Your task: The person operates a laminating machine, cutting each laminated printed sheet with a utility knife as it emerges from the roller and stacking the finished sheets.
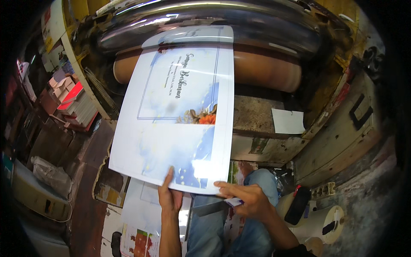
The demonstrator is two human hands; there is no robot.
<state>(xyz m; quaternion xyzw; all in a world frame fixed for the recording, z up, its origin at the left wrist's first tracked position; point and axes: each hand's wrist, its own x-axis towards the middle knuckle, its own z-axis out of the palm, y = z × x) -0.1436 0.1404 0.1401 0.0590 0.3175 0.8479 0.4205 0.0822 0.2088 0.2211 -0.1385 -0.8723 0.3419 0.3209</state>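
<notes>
At left, another printed sheet lies below, maybe waiting. The upper sheet has its far end at the metal roller; I judge that its larger part is left to feed. It lies ahead of both hands. My left hand pinches its near edge, thumb above. My right hand curls around some pale thing, index finger on the corner.

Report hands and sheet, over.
Left hand pinches printed sheet at near edge. Right hand at near-right corner, small pale item in grip. Far end at brown roller; no blockage visible.
</notes>
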